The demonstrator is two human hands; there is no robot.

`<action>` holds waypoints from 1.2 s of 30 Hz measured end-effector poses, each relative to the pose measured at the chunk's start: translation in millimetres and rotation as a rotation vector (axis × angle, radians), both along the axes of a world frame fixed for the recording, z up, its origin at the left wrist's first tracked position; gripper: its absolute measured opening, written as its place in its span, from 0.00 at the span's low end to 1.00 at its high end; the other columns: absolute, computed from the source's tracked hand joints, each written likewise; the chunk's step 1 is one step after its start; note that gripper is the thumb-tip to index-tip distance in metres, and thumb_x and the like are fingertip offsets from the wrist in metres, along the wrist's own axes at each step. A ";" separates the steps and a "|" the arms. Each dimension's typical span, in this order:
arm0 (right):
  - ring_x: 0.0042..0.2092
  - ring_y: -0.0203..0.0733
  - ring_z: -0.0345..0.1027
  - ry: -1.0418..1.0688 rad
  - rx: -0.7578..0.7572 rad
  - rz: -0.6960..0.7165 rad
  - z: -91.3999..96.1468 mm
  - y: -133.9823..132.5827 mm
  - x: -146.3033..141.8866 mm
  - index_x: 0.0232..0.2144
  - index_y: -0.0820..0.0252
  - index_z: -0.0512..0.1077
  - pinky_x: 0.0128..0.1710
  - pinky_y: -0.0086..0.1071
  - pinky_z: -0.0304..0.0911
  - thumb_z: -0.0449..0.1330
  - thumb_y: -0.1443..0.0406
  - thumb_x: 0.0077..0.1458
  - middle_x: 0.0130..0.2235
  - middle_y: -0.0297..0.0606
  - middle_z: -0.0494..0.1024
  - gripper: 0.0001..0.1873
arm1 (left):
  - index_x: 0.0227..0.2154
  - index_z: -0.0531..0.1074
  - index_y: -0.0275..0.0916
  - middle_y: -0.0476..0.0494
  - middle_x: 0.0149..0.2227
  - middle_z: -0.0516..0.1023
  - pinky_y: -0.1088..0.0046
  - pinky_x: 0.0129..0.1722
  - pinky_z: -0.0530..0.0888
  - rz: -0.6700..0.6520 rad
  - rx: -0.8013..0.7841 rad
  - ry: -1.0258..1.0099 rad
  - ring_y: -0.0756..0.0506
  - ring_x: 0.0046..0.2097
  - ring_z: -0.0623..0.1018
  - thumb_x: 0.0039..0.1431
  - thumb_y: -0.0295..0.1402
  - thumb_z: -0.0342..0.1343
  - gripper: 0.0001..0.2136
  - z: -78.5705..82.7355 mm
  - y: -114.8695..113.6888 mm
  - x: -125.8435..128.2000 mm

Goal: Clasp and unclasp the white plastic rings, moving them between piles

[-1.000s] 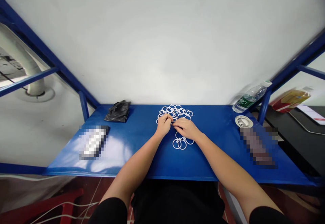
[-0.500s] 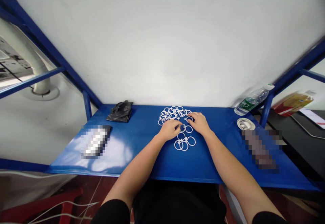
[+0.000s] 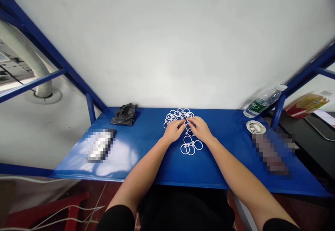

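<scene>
A heap of loose white rings [image 3: 178,114] lies at the back middle of the blue table [image 3: 146,161]. Nearer me, a short chain of linked white rings [image 3: 190,145] rests flat on the table. My left hand [image 3: 173,130] and my right hand [image 3: 200,129] meet fingertip to fingertip just above that chain, at the heap's near edge. Both pinch small white rings at the chain's top end, fingers curled.
A crumpled black bag [image 3: 124,114] sits at the back left, a blurred flat object [image 3: 99,145] on the left. A lying plastic water bottle [image 3: 263,102], a white tape roll [image 3: 255,127] and a blurred object [image 3: 272,151] are on the right. Blue frame bars flank the table.
My right hand reached back into the heap half a second ago and has come back to meet my left hand. The linked chain stayed on the table.
</scene>
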State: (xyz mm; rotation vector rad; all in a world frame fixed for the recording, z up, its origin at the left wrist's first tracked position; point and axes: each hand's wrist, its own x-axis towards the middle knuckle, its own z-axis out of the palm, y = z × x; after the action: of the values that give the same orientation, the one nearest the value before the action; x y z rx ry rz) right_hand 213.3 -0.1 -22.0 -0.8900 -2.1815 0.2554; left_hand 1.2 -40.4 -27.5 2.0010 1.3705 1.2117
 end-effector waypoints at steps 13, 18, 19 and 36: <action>0.44 0.48 0.76 0.070 -0.024 -0.025 -1.7 -6.1 -8.9 0.58 0.52 0.73 0.45 0.41 0.74 0.54 0.62 0.71 0.43 0.42 0.80 0.17 | 0.41 0.82 0.38 0.47 0.29 0.81 0.72 0.32 0.76 -0.043 -0.146 -0.500 0.48 0.30 0.79 0.58 0.46 0.68 0.16 -18.7 11.1 10.3; 0.45 0.48 0.76 0.099 -0.044 -0.039 -2.8 -4.5 -8.5 0.58 0.53 0.74 0.46 0.42 0.74 0.55 0.64 0.69 0.43 0.42 0.80 0.18 | 0.37 0.82 0.39 0.48 0.28 0.80 0.72 0.30 0.75 0.049 -0.126 -0.512 0.48 0.29 0.79 0.57 0.43 0.67 0.12 -16.5 11.9 5.1; 0.44 0.48 0.76 0.116 -0.058 -0.056 -3.5 -3.4 -7.7 0.59 0.53 0.73 0.46 0.42 0.74 0.56 0.64 0.68 0.42 0.41 0.80 0.20 | 0.37 0.82 0.40 0.47 0.29 0.82 0.71 0.32 0.76 0.069 -0.121 -0.512 0.47 0.31 0.80 0.58 0.43 0.66 0.12 -16.0 11.9 4.0; 0.46 0.51 0.83 0.240 -0.199 -0.270 -10.1 9.9 4.2 0.52 0.54 0.80 0.50 0.45 0.76 0.56 0.54 0.69 0.46 0.42 0.87 0.19 | 0.39 0.85 0.40 0.42 0.39 0.88 0.62 0.44 0.83 0.119 -0.133 -0.559 0.40 0.44 0.87 0.59 0.35 0.61 0.10 -14.0 13.6 -1.6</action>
State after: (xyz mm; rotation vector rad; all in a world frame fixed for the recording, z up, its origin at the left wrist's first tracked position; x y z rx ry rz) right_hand 217.5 9.8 -32.1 -1.1881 -1.8145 0.4280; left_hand -0.4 -26.8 -41.6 1.3574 1.2480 1.5369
